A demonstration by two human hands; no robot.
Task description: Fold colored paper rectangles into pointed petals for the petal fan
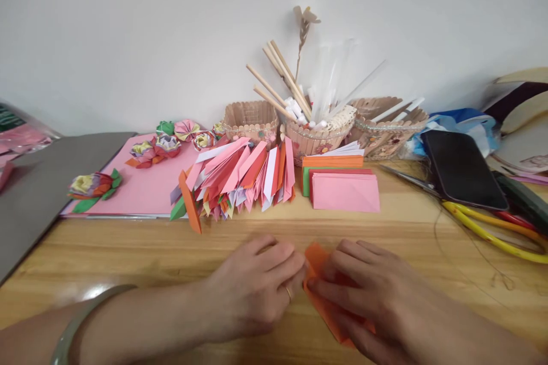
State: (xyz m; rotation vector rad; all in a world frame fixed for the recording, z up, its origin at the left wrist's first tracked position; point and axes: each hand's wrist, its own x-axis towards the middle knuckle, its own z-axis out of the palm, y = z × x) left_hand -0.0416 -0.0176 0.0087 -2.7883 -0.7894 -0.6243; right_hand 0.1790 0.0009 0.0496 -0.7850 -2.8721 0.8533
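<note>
An orange paper lies at the front middle, partly folded and largely covered by my right hand. The fingers of that hand are bent over the paper and press on it. My left hand, with a ring and a bangle, is curled at the paper's left edge; its fingertips are tucked under, and what they pinch, if anything, is hidden. Behind the hands is a pile of folded paper strips in pink, orange, red and white. Right of the pile stand stacks of paper rectangles, the front one pink.
Three stick-sided baskets stand along the wall, with wooden sticks and clear tubes. At right are yellow-handled scissors, a phone and loose thread. Paper flowers rest on pink sheets at left.
</note>
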